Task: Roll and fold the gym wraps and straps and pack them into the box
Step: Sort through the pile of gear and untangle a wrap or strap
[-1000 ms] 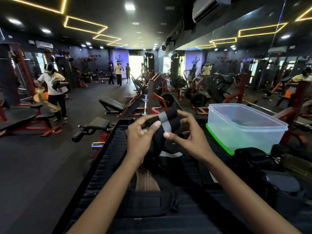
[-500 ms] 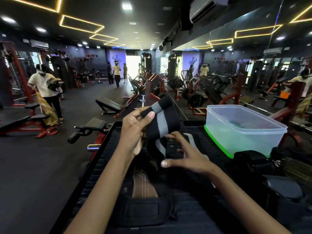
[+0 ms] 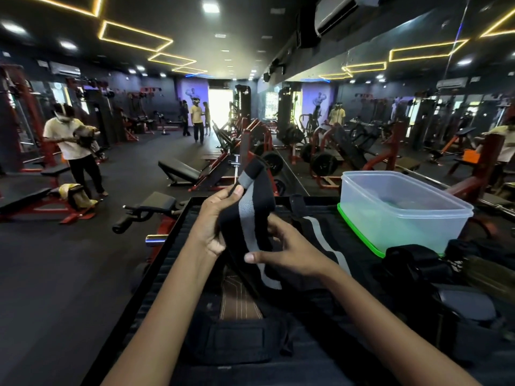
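- The view looks down from a person's head at two bare forearms reaching forward over a dark ribbed bench pad inside a dim gym.
- The left hand is raised, its thumb and curled fingers pinching the upper part of a black elastic gym wrap with a grey centre stripe, near that wrap's top end.
- The right hand sits lower and just to the right, thumb stretched out to the left across the wrap's front and fingers curled round its far edge, gripping it.
- The wrap hangs between the two hands, held up above the pad; its loose tail runs down and away to the right, lying across the pad.
- A clear plastic rectangular box stands open on a bright green lid at the right, well apart from the hands; what lies inside is too blurred to tell.
- A heap of black straps lies in front of the box, at the right edge of the pad.
- A black lifting belt with a brown stitched panel lies on the pad between the forearms.
- In the background stand red-framed weight machines, and a person in a pale shirt is at the left.
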A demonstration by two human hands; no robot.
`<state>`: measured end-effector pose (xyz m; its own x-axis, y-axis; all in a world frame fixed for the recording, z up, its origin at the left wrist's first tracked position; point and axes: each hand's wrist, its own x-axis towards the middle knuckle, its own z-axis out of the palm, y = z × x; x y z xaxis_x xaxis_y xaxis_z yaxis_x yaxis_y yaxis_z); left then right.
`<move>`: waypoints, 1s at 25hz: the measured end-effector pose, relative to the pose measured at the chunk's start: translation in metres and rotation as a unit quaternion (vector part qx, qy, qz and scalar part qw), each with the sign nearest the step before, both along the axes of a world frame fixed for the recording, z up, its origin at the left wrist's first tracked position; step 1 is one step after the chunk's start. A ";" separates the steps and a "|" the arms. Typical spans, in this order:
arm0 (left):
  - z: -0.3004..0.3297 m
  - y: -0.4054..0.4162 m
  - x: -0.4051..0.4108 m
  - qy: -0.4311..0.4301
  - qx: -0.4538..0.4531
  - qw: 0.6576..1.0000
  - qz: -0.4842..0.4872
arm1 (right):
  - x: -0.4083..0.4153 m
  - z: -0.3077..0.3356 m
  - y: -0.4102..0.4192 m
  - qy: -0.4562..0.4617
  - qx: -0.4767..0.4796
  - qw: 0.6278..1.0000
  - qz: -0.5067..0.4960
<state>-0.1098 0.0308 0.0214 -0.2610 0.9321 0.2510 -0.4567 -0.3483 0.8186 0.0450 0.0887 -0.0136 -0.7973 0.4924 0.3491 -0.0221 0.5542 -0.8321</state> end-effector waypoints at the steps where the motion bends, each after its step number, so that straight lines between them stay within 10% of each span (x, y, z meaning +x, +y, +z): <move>1: -0.001 0.001 -0.005 -0.014 0.009 1.000 0.022 | 0.001 0.003 0.000 0.002 -0.013 1.000 0.008; 4: -0.006 0.002 -0.034 -0.047 -0.015 0.983 0.174 | 0.019 0.011 -0.001 0.000 -0.147 0.987 0.066; 7: -0.027 0.011 -0.050 0.096 -0.075 0.942 0.312 | 0.038 0.018 0.001 -0.089 -0.256 0.952 0.146; 12: -0.066 0.030 -0.038 0.310 -0.144 0.891 0.297 | 0.055 0.021 0.008 -0.276 -0.276 0.905 0.167; 19: -0.062 0.027 -0.013 0.361 -0.121 0.872 0.307 | 0.050 0.010 0.014 -0.093 -0.371 0.880 0.281; 25: -0.063 0.025 -0.012 0.348 -0.101 0.889 0.278 | 0.051 -0.004 0.029 -0.307 -0.180 0.935 0.006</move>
<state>-0.1214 0.0560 -0.0416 -0.5425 0.7519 0.3747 0.3831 -0.1755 0.9069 0.0962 0.1172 -0.0180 -0.7997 0.4787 -0.3624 0.5157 0.2384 -0.8230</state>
